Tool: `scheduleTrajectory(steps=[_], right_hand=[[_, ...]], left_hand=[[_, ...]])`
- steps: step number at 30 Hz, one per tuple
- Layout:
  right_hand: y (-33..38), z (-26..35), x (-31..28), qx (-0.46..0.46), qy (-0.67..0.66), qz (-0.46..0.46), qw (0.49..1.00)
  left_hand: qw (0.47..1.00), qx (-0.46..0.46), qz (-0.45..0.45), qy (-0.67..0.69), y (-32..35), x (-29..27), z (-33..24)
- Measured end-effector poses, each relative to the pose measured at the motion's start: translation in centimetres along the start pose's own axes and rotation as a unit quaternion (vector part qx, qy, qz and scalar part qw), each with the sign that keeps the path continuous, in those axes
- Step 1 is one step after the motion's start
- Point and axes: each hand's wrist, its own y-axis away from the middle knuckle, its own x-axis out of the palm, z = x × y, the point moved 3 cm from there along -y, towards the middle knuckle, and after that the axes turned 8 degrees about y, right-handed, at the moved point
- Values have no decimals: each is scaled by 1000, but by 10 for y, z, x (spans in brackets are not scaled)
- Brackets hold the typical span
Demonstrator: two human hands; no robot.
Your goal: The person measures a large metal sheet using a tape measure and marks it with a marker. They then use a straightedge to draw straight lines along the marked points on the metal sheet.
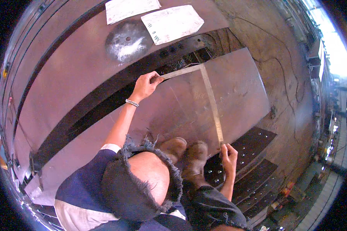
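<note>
1. Crouching over the work, the person plants two tan leather boots on a flat brown steel plate.
2. Near the boots, the right hand pinches the long arm's end of a large L-shaped steel square, at the plate's near edge.
3. Farther out, the left hand, wearing a beaded bracelet, grips the square's short arm.
4. Beyond, a round grey metal disc and two white paper sheets lie on another plate.

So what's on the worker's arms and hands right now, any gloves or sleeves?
No gloves: both the left hand and right hand are bare. A beaded bracelet circles the left wrist. Both forearms are uncovered; a short white sleeve edge shows near the left upper arm.
</note>
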Motion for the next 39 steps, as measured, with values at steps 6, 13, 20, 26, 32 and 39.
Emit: scheduleTrajectory(steps=[6, 13, 20, 26, 32, 39], right_hand=[[-39, 1, 29, -79, 150, -8, 986], [-45, -21, 35, -152, 245, -49, 956], [-49, -87, 13, 18, 105, -215, 971], [-23, -124, -9, 132, 246, -146, 949], [2, -143, 7, 179, 181, -67, 965], [10, -146, 17, 149, 224, -33, 963]], left_hand=[[991, -12, -57, -122, 20, -12, 43], [989, -20, -91, -111, 33, -20, 63], [992, -106, -24, -71, 39, -33, 79], [985, -157, 12, -70, 50, -35, 68], [987, -130, -3, -91, 55, -39, 63], [978, -153, 21, -141, 54, -40, 60]])
